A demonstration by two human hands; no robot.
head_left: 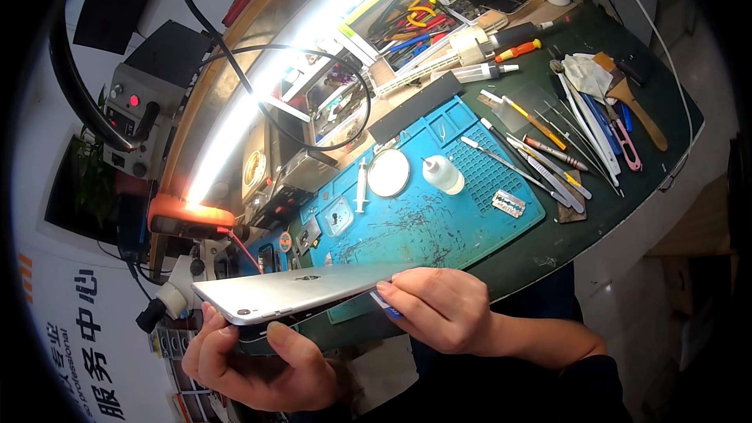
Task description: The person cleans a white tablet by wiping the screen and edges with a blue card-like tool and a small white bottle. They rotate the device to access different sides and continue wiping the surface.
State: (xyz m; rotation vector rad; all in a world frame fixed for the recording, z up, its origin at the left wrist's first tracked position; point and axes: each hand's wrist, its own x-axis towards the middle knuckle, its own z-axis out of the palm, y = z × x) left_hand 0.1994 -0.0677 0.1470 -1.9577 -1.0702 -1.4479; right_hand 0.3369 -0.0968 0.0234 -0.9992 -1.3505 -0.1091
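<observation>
A thin silver tablet (pixel 286 288) is tilted above the near edge of the bench, its back with a small camera facing up. My left hand (pixel 262 368) supports its lower left end, fingers beneath the corner and thumb by the near edge. A dark gap runs along that edge. My right hand (pixel 442 309) is closed at the right end of the tablet, pinching a small flat blue-and-white card (pixel 385 305) against the near edge. My fingers hide most of the card, so how far it reaches into the gap cannot be seen.
On the blue work mat (pixel 478 239) stand a white dropper bottle (pixel 443 175), a round white dish (pixel 388 172), a syringe (pixel 362 186) and a razor blade (pixel 508 204). Several tweezers, knives and brushes lie right. An orange meter (pixel 188 218) and a lit lamp (pixel 235 141) are left.
</observation>
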